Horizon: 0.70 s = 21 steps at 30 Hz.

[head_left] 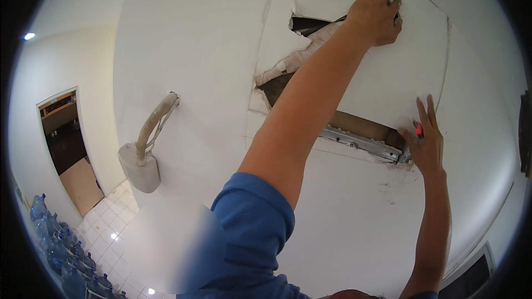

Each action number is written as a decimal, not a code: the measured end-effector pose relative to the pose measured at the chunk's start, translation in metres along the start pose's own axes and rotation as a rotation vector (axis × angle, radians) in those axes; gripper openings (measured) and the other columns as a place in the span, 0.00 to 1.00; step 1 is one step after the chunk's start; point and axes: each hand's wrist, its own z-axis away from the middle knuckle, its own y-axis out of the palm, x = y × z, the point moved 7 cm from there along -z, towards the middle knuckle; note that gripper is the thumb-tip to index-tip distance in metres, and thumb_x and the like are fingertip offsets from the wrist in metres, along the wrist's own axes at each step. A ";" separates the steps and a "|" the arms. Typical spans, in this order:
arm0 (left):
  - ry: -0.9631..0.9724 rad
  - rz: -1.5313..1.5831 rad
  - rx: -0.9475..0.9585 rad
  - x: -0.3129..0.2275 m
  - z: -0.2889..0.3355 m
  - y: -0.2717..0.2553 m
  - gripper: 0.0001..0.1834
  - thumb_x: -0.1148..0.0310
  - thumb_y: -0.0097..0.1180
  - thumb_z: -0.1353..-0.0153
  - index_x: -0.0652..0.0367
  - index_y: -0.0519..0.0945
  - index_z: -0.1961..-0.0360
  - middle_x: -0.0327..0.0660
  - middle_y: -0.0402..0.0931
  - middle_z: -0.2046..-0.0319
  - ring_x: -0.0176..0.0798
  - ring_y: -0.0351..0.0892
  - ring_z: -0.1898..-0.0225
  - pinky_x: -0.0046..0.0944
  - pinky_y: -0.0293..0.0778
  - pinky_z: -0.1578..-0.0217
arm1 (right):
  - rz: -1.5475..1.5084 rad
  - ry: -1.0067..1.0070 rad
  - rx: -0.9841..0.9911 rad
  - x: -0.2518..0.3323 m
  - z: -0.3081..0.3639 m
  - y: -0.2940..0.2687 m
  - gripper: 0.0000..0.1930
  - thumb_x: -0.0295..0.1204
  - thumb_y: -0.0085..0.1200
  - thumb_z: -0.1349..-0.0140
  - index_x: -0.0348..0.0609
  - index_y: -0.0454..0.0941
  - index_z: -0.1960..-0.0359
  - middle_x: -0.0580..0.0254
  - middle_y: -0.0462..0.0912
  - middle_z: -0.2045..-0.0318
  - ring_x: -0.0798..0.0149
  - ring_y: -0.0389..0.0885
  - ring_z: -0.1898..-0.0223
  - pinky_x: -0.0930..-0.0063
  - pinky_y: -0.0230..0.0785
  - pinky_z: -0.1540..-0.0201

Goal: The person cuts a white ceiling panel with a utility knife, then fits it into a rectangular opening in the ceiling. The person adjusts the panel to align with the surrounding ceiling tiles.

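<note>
My left hand [378, 14] reaches high and lies on a white plasterboard panel [382, 77] with its fingers spread. Dark gaps show in the board beside those fingertips. My right hand [428, 147] is at the panel's lower right corner, two fingers stretched upward along the board. Between its thumb and fingers sits a small red object [418, 128], mostly hidden, its kind unclear. Near the right thumb a metal profile [360, 143] runs along the lower edge of a long opening. Torn board paper [302, 55] hangs by a ragged hole, partly behind my left forearm.
Left of the opening, a dusty pipe with cables [157, 119] comes out of the white surface, its end in a pale box-like cover [138, 169]. Further left are a doorway [69, 149] and a tiled floor [113, 210]. Several blue water bottles [58, 252] stand at lower left.
</note>
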 end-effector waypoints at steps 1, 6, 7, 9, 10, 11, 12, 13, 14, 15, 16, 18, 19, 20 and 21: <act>0.015 0.035 0.019 0.003 -0.003 -0.001 0.31 0.51 0.45 0.27 0.55 0.74 0.29 0.58 0.63 0.26 0.63 0.55 0.22 0.63 0.45 0.21 | 0.022 0.026 0.057 0.003 -0.013 0.002 0.44 0.39 0.75 0.42 0.55 0.66 0.24 0.50 0.59 0.20 0.45 0.82 0.39 0.56 0.83 0.42; 0.179 0.111 0.002 0.030 0.004 -0.004 0.29 0.58 0.41 0.25 0.60 0.74 0.30 0.58 0.66 0.28 0.60 0.60 0.24 0.59 0.47 0.20 | 0.114 0.027 0.100 0.003 -0.021 0.011 0.49 0.52 0.73 0.46 0.61 0.63 0.22 0.51 0.60 0.20 0.50 0.88 0.47 0.57 0.85 0.46; 0.208 0.032 -0.043 0.038 0.020 -0.019 0.26 0.60 0.45 0.26 0.60 0.78 0.34 0.55 0.71 0.31 0.58 0.66 0.27 0.56 0.54 0.23 | 0.120 0.040 0.109 0.003 -0.021 0.013 0.50 0.54 0.72 0.46 0.61 0.63 0.22 0.51 0.60 0.20 0.50 0.88 0.48 0.57 0.85 0.46; 0.145 -0.105 0.102 0.080 0.049 -0.045 0.28 0.54 0.49 0.25 0.55 0.73 0.29 0.52 0.62 0.26 0.54 0.57 0.24 0.55 0.50 0.22 | 0.125 0.065 0.130 0.008 -0.023 0.016 0.50 0.57 0.70 0.46 0.62 0.63 0.22 0.52 0.60 0.20 0.52 0.89 0.50 0.58 0.86 0.47; 0.050 -0.170 0.298 0.110 0.062 -0.051 0.35 0.47 0.49 0.24 0.49 0.64 0.21 0.51 0.50 0.18 0.54 0.43 0.17 0.56 0.38 0.18 | 0.096 0.061 0.119 0.010 -0.023 0.022 0.50 0.58 0.70 0.47 0.62 0.63 0.22 0.54 0.60 0.20 0.52 0.89 0.50 0.58 0.86 0.47; -0.051 -0.140 0.374 0.111 0.068 -0.082 0.33 0.51 0.51 0.25 0.53 0.68 0.24 0.52 0.54 0.20 0.54 0.47 0.18 0.53 0.42 0.19 | 0.102 0.063 0.114 0.006 -0.023 0.019 0.50 0.58 0.69 0.47 0.63 0.63 0.22 0.55 0.60 0.20 0.52 0.89 0.51 0.58 0.86 0.47; -0.150 -0.099 0.457 0.102 0.078 -0.106 0.31 0.56 0.54 0.26 0.57 0.71 0.26 0.54 0.59 0.22 0.53 0.51 0.19 0.50 0.45 0.19 | 0.114 0.074 0.115 -0.004 -0.017 0.015 0.50 0.59 0.69 0.47 0.64 0.63 0.22 0.56 0.60 0.20 0.53 0.89 0.52 0.58 0.86 0.47; -0.164 -0.022 0.444 0.108 0.090 -0.121 0.28 0.57 0.55 0.27 0.59 0.76 0.31 0.55 0.62 0.24 0.54 0.56 0.21 0.51 0.51 0.21 | 0.134 0.079 0.117 -0.006 -0.017 0.007 0.50 0.60 0.69 0.48 0.65 0.64 0.22 0.57 0.60 0.20 0.53 0.89 0.52 0.58 0.86 0.48; -0.168 0.044 0.432 0.113 0.095 -0.130 0.25 0.58 0.57 0.28 0.61 0.81 0.35 0.56 0.66 0.26 0.54 0.62 0.24 0.51 0.57 0.22 | 0.144 0.087 0.110 -0.010 -0.017 0.002 0.51 0.60 0.68 0.49 0.66 0.64 0.22 0.59 0.60 0.20 0.54 0.89 0.53 0.58 0.86 0.48; -0.182 0.054 0.449 0.119 0.098 -0.138 0.25 0.58 0.57 0.29 0.62 0.82 0.37 0.56 0.66 0.26 0.54 0.64 0.25 0.50 0.60 0.24 | 0.139 0.088 0.104 -0.009 -0.018 0.005 0.51 0.61 0.68 0.50 0.67 0.64 0.22 0.60 0.60 0.20 0.54 0.89 0.54 0.58 0.86 0.48; -0.198 0.071 0.463 0.122 0.099 -0.143 0.24 0.57 0.57 0.29 0.62 0.83 0.40 0.57 0.67 0.27 0.53 0.66 0.26 0.50 0.63 0.26 | 0.123 0.098 0.105 -0.010 -0.018 0.005 0.51 0.61 0.68 0.50 0.67 0.64 0.22 0.60 0.60 0.20 0.55 0.89 0.53 0.59 0.86 0.48; -0.178 0.067 0.445 0.131 0.099 -0.153 0.23 0.56 0.60 0.30 0.60 0.85 0.41 0.54 0.71 0.30 0.53 0.72 0.30 0.47 0.70 0.32 | 0.065 0.104 0.104 -0.005 -0.020 0.012 0.51 0.61 0.67 0.51 0.68 0.65 0.22 0.61 0.61 0.20 0.56 0.89 0.52 0.59 0.86 0.47; -0.141 0.070 0.405 0.136 0.100 -0.151 0.22 0.56 0.63 0.30 0.57 0.86 0.41 0.51 0.74 0.32 0.54 0.75 0.33 0.46 0.74 0.37 | 0.063 0.096 0.089 -0.005 -0.020 0.015 0.51 0.61 0.67 0.52 0.68 0.65 0.22 0.62 0.61 0.20 0.57 0.89 0.51 0.59 0.86 0.47; -0.103 0.075 0.363 0.133 0.098 -0.154 0.22 0.56 0.66 0.31 0.54 0.86 0.41 0.48 0.77 0.35 0.54 0.79 0.37 0.44 0.78 0.41 | 0.064 0.087 0.072 -0.007 -0.020 0.017 0.51 0.61 0.67 0.52 0.68 0.65 0.23 0.62 0.61 0.20 0.58 0.89 0.51 0.59 0.86 0.47; -0.086 0.019 0.360 0.132 0.098 -0.155 0.20 0.57 0.67 0.32 0.56 0.87 0.44 0.46 0.79 0.39 0.52 0.81 0.41 0.44 0.79 0.44 | 0.069 0.079 0.055 -0.008 -0.019 0.018 0.52 0.61 0.67 0.53 0.68 0.65 0.23 0.62 0.61 0.20 0.58 0.89 0.51 0.60 0.86 0.46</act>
